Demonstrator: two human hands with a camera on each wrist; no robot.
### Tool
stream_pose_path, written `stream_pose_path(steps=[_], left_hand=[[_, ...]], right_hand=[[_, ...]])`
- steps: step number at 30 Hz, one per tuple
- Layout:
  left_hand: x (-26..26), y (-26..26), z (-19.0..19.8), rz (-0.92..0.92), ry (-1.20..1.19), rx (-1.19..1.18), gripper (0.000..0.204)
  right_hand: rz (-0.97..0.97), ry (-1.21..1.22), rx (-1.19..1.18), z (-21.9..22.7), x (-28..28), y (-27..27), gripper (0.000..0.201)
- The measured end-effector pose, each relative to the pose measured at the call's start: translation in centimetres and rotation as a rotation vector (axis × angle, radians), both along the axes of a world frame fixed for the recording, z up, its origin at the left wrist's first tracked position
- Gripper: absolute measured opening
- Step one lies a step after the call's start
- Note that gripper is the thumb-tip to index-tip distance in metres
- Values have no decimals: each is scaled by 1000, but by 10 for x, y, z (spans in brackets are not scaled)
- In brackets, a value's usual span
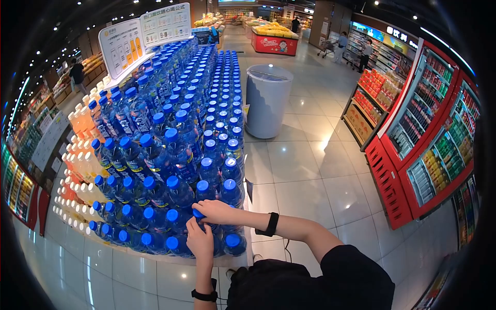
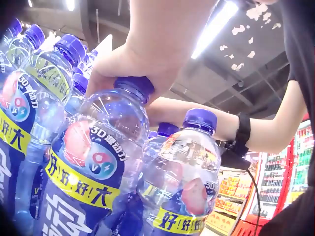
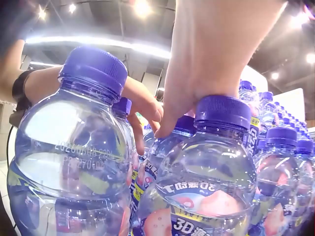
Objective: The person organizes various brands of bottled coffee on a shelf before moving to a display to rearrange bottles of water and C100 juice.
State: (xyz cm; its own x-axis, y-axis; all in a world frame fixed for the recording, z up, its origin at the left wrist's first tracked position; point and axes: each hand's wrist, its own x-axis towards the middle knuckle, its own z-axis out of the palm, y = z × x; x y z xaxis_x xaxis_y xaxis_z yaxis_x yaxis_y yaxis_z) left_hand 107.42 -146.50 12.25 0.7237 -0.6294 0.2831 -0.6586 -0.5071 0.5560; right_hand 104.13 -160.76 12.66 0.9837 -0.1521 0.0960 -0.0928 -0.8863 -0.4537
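Blue-capped clear plastic bottles (image 1: 153,160) crowding the hands (image 1: 200,240), narrow neck-height gaps, open space above pale tiled floor (image 1: 310,201) alongside

Supermarket, massed blue-capped bottles (image 1: 179,155), red glass-door fridges (image 1: 430,129), stocked shelves (image 1: 373,85), shopping cart (image 1: 326,47)

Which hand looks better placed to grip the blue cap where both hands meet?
Probably the right hand: its fingers reach over that blue cap, while most of the left hand sits nearer the body.

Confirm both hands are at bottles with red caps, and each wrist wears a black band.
Not red: the head view shows blue caps on bottles. The left hand and right hand are at them; each wrist wears a black band.
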Motion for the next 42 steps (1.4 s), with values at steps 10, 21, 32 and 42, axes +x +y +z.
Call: stream_pose_path(steps=[10, 21, 32, 42], left_hand=[[3, 1, -5, 13, 77, -16, 39], [-8, 10, -6, -38, 59, -333, 23], [-17, 29, -40, -36, 332, -613, 38], [-1, 68, -20, -57, -70, -551, 46]], right_hand=[[104, -24, 98, -3, 2, -10, 47], [56, -94, 35, 7, -4, -2, 40], [28, -10, 50, 12, -5, -2, 47], [32, -14, 77, 13, -5, -2, 48]])
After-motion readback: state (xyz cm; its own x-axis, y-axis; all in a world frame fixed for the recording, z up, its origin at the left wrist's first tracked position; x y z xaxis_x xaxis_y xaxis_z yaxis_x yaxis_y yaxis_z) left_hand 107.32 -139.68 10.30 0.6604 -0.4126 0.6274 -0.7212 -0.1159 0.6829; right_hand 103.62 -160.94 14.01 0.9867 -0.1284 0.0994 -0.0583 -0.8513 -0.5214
